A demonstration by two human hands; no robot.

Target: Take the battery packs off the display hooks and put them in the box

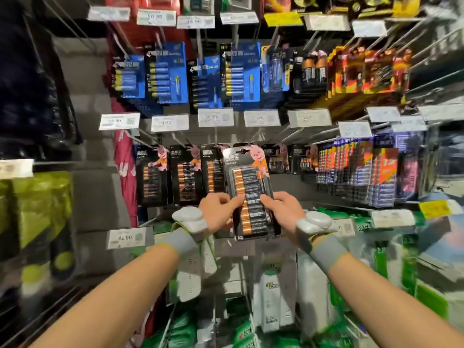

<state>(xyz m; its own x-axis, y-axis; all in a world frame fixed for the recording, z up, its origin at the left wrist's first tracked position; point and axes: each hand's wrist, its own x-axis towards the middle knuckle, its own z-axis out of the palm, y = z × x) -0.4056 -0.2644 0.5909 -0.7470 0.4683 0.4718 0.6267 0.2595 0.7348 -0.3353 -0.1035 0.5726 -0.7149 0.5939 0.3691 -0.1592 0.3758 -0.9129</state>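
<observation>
Crowded display hooks point(292, 134) behind, left hand point(218, 212) and right hand point(281, 209) pinch battery pack point(247, 182) edges.

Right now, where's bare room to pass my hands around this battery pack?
Bare grey wall panel left of the pink item; grey shelf strip below the held battery pack. Crowded: hanging packs on both sides, price tags above.

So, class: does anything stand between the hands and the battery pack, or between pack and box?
No: the left hand and right hand both pinch the battery pack. No box is in view, so that path cannot be judged.
</observation>
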